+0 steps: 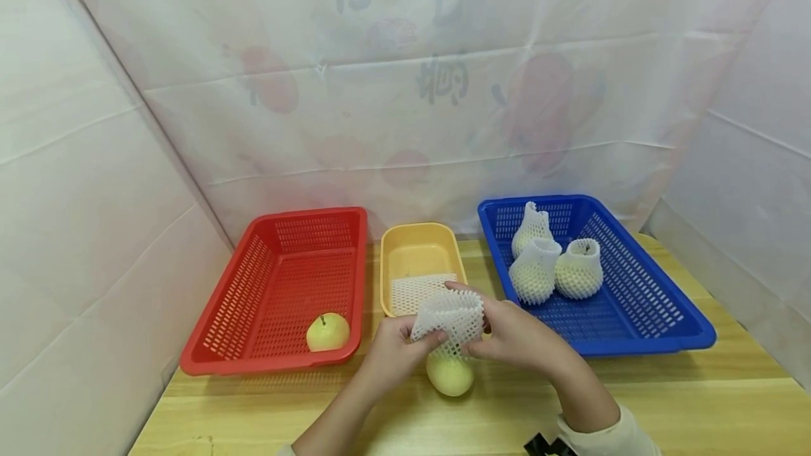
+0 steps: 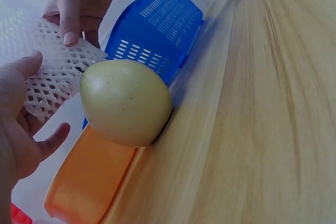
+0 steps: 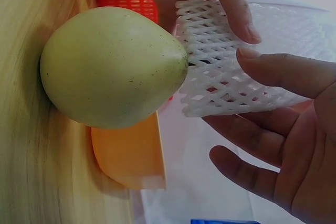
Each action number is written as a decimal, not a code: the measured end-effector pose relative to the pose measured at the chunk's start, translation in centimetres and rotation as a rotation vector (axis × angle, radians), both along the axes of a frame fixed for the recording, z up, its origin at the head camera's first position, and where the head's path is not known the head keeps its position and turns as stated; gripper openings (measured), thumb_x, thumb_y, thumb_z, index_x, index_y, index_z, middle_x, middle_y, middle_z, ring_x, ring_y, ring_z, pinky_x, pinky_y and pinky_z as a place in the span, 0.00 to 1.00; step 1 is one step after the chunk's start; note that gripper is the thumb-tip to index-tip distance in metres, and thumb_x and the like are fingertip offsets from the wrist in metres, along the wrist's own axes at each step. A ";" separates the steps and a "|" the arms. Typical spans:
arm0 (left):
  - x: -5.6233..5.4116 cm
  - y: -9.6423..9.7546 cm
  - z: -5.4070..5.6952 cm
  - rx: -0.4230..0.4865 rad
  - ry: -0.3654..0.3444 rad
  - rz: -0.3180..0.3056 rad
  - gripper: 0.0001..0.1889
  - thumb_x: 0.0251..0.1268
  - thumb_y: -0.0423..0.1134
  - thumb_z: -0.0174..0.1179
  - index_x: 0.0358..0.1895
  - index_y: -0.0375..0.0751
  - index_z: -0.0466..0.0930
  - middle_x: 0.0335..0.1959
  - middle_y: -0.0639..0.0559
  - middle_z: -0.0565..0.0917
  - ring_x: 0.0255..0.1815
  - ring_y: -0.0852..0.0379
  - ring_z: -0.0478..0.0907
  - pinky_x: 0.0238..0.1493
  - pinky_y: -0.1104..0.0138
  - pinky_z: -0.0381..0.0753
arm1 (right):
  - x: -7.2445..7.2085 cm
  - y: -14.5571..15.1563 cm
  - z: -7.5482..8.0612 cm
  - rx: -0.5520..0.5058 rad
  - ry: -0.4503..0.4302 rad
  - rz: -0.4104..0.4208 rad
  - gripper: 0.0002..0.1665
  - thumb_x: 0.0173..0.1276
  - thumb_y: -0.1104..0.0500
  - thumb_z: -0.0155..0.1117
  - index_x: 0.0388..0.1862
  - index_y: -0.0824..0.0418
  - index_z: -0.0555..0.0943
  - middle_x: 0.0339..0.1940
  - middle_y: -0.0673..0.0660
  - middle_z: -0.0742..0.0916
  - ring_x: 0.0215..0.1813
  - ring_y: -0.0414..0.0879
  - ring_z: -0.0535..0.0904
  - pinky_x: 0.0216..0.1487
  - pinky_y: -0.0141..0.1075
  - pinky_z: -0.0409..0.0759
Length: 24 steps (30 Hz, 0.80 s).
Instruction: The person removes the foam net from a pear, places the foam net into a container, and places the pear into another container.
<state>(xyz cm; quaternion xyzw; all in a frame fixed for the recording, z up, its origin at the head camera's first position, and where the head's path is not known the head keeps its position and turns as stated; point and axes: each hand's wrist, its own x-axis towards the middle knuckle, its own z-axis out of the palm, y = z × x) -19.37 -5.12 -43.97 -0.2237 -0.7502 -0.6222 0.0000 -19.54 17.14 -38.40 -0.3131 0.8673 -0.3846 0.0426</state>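
Observation:
A pale yellow-green pear [image 1: 450,376] stands on the wooden table in front of me. Over its narrow top is a white foam net sleeve [image 1: 451,315], its lower rim right at the tip of the pear [image 3: 113,66] in the right wrist view. My left hand [image 1: 394,350] pinches the sleeve's left side, thumb in front. On the opposite side, my right hand [image 1: 512,333] grips the same sleeve [image 2: 58,59] between thumb and fingers. Most of the pear is bare below the netting.
A red basket [image 1: 272,364] at left holds one bare pear [image 1: 327,332]. Behind my hands, a yellow tray [image 1: 418,238] holds flat foam netting [image 1: 415,292]. The blue basket [image 1: 659,301] at right contains three net-wrapped pears [image 1: 533,276]. Fabric walls [image 1: 405,125] enclose the table [image 1: 253,421].

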 end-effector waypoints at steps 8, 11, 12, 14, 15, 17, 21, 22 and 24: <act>0.0 0.1 -0.1 0.023 -0.012 0.011 0.11 0.61 0.41 0.69 0.42 0.39 0.88 0.39 0.47 0.90 0.40 0.60 0.86 0.44 0.68 0.85 | 0.0 0.1 -0.1 0.038 0.029 0.014 0.36 0.58 0.63 0.73 0.66 0.58 0.72 0.45 0.50 0.88 0.42 0.37 0.84 0.42 0.37 0.85; -0.1 -0.1 -0.1 0.033 -0.019 0.012 0.11 0.60 0.41 0.69 0.42 0.39 0.88 0.39 0.46 0.89 0.40 0.60 0.86 0.43 0.68 0.85 | -0.1 -0.1 -0.1 0.026 0.043 0.008 0.30 0.60 0.62 0.72 0.61 0.58 0.74 0.44 0.51 0.88 0.42 0.38 0.84 0.41 0.33 0.84; -0.1 -0.1 -0.1 0.041 -0.019 0.010 0.12 0.60 0.41 0.69 0.43 0.38 0.87 0.40 0.46 0.89 0.40 0.60 0.86 0.43 0.68 0.85 | -0.1 -0.2 -0.1 0.018 0.045 0.006 0.31 0.60 0.61 0.72 0.62 0.58 0.73 0.44 0.51 0.88 0.42 0.38 0.84 0.41 0.32 0.84; 0.0 -0.3 0.0 0.056 -0.016 0.012 0.12 0.60 0.40 0.69 0.43 0.37 0.87 0.40 0.44 0.89 0.39 0.60 0.86 0.43 0.67 0.85 | -0.2 -0.4 -0.2 -0.014 0.033 0.002 0.33 0.62 0.60 0.71 0.65 0.58 0.71 0.45 0.52 0.88 0.42 0.38 0.85 0.40 0.31 0.84; -0.1 -0.3 0.0 0.064 -0.013 0.012 0.12 0.60 0.39 0.69 0.44 0.36 0.87 0.41 0.44 0.89 0.40 0.60 0.87 0.43 0.67 0.86 | -0.2 -0.5 -0.3 -0.036 0.022 0.002 0.35 0.63 0.59 0.71 0.68 0.58 0.69 0.46 0.53 0.88 0.42 0.38 0.85 0.39 0.31 0.84; -0.1 -0.4 0.0 0.081 -0.011 0.014 0.13 0.61 0.39 0.69 0.46 0.35 0.86 0.42 0.43 0.89 0.40 0.59 0.87 0.43 0.67 0.86 | -0.2 -0.6 -0.4 -0.081 -0.004 -0.001 0.39 0.66 0.56 0.70 0.72 0.58 0.65 0.45 0.54 0.88 0.42 0.38 0.85 0.38 0.32 0.85; -0.2 -0.4 0.1 0.118 -0.041 0.009 0.16 0.63 0.40 0.68 0.50 0.35 0.84 0.44 0.42 0.88 0.42 0.58 0.86 0.45 0.66 0.86 | -0.3 -0.6 -0.6 -0.173 -0.032 -0.016 0.45 0.68 0.54 0.67 0.77 0.60 0.57 0.43 0.55 0.90 0.41 0.39 0.86 0.40 0.33 0.85; -0.2 -0.5 0.2 0.127 -0.053 0.008 0.16 0.63 0.40 0.67 0.50 0.35 0.83 0.44 0.42 0.88 0.42 0.58 0.86 0.45 0.66 0.86 | -0.3 -0.6 -0.7 -0.195 -0.037 -0.019 0.45 0.69 0.54 0.67 0.77 0.60 0.56 0.42 0.54 0.90 0.41 0.39 0.86 0.40 0.34 0.85; -0.2 -0.5 0.3 0.145 -0.082 0.007 0.16 0.64 0.41 0.67 0.50 0.35 0.83 0.44 0.41 0.88 0.42 0.57 0.87 0.44 0.66 0.86 | -0.5 -0.6 -0.8 -0.242 -0.051 -0.013 0.43 0.69 0.56 0.66 0.77 0.60 0.56 0.42 0.55 0.90 0.41 0.41 0.86 0.42 0.35 0.85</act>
